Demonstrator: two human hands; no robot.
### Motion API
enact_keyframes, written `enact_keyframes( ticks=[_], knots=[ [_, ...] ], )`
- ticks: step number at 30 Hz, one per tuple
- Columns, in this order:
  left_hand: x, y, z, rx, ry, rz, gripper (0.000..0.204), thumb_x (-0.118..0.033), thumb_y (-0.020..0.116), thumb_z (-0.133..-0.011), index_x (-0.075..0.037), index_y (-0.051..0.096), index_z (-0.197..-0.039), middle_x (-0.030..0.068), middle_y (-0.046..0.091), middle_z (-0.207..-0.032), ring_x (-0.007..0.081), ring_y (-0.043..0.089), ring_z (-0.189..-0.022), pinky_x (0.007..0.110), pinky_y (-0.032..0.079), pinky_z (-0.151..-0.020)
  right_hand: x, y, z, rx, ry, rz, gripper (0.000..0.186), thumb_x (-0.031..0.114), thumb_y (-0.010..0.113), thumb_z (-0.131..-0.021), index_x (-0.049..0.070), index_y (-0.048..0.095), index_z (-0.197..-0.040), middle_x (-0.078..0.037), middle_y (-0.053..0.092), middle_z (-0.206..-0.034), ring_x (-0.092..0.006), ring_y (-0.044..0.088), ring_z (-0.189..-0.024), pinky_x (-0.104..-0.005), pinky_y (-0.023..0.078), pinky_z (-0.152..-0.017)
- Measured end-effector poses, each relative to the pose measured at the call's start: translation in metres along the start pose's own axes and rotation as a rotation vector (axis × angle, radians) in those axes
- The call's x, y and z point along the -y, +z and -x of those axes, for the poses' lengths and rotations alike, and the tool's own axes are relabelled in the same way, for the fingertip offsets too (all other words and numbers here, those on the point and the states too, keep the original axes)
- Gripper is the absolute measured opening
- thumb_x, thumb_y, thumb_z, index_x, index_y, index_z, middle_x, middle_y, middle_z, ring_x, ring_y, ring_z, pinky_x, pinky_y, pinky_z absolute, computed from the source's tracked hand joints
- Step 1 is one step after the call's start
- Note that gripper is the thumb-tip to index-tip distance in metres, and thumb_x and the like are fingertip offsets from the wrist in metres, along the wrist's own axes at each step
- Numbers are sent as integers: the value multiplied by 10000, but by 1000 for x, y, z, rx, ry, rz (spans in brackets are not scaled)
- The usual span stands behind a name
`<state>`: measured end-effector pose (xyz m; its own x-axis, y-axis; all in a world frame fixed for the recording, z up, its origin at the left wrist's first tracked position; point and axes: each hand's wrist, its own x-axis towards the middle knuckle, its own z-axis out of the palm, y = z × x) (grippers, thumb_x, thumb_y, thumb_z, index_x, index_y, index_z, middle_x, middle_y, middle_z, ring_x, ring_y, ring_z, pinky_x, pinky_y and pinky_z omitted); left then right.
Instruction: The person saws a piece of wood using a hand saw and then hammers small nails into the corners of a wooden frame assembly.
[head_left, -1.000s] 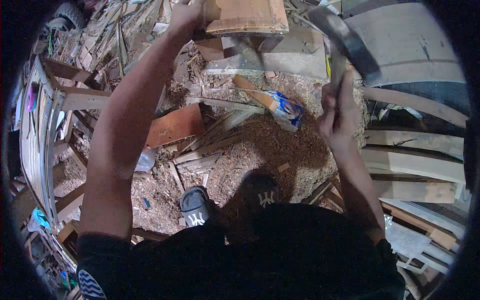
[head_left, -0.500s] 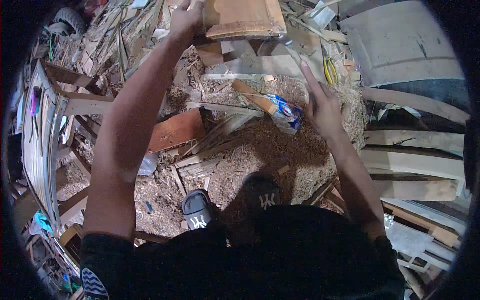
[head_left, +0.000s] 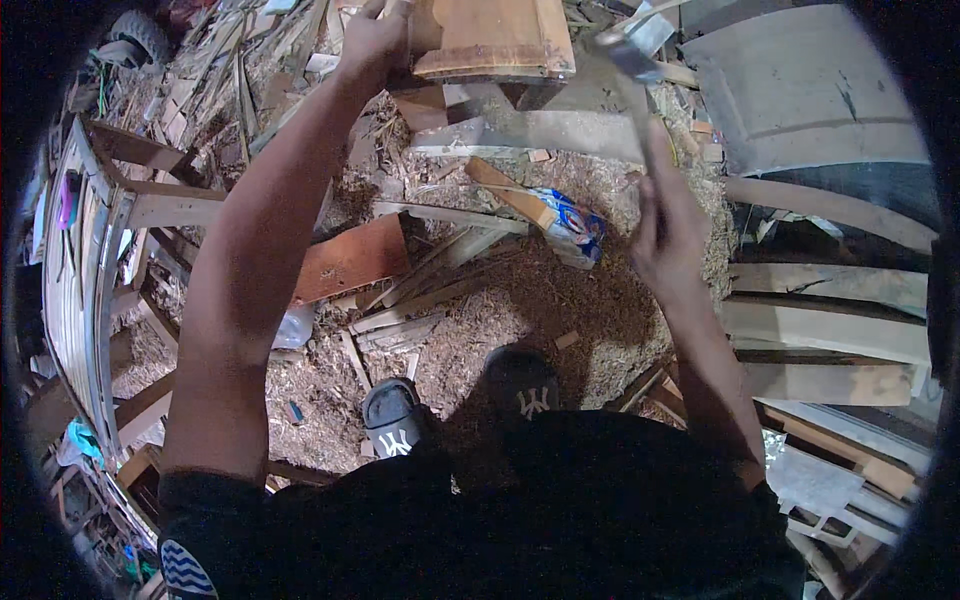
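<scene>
At the top of the view, my left hand point(head_left: 378, 45) grips the left side of a wooden panel point(head_left: 490, 30), which has a thicker strip along its near edge. To the right, my right hand point(head_left: 672, 230) is wrapped round the handle of a hammer point(head_left: 632, 60). The hammer's metal head is raised, apart from the panel's right corner, and blurred by motion. A blue-and-white packet point(head_left: 575, 228) lies on the sawdust left of my right hand, beside a short wooden piece point(head_left: 508, 192).
Sawdust and wood scraps cover the floor, with a reddish board point(head_left: 355, 260) among them. A wooden frame point(head_left: 105, 215) stands at the left. Curved wooden slats point(head_left: 830, 320) and a large pale panel point(head_left: 800, 90) line the right. My sandals point(head_left: 392, 415) are below.
My right hand has swung the hammer up and right, away from the panel's near right corner, now covering most of the yellow-handled pliers. My left hand and the panel have barely moved.
</scene>
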<state>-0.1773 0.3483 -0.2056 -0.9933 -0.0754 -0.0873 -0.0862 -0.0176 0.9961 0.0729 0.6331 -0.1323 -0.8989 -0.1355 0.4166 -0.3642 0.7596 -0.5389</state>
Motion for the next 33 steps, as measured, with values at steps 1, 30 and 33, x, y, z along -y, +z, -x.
enact_keyframes(
  ticks=[1, 30, 33],
  knots=[
    [0, 1, -1, 26, -9, 43, 412, -170, 542, -1058, -57, 535, -1455, 139, 716, -1112, 263, 715, -891, 367, 590, -718, 5, -3, 0, -125, -100, -48, 577, -54, 557, -967, 122, 504, -1514, -187, 679, -1015, -351, 665, -796, -393, 555, -784],
    [11, 9, -12, -68, 23, -7, 436, -172, 574, -1041, -66, 544, -1463, 151, 727, -1101, 250, 722, -867, 370, 594, -708, -38, 14, 17, 316, 281, 265, 797, -44, 630, -904, 218, 353, -1604, -261, 666, -1241, -387, 717, -936, -459, 575, -809],
    [8, 0, -7, -17, 84, -177, 425, -172, 569, -1042, -57, 547, -1451, 142, 725, -1096, 262, 721, -860, 384, 600, -718, -15, 11, 12, -24, 46, 23, 582, 41, 537, -1023, 137, 395, -1579, -303, 549, -1434, -380, 719, -1014, -395, 560, -847]
  ],
)
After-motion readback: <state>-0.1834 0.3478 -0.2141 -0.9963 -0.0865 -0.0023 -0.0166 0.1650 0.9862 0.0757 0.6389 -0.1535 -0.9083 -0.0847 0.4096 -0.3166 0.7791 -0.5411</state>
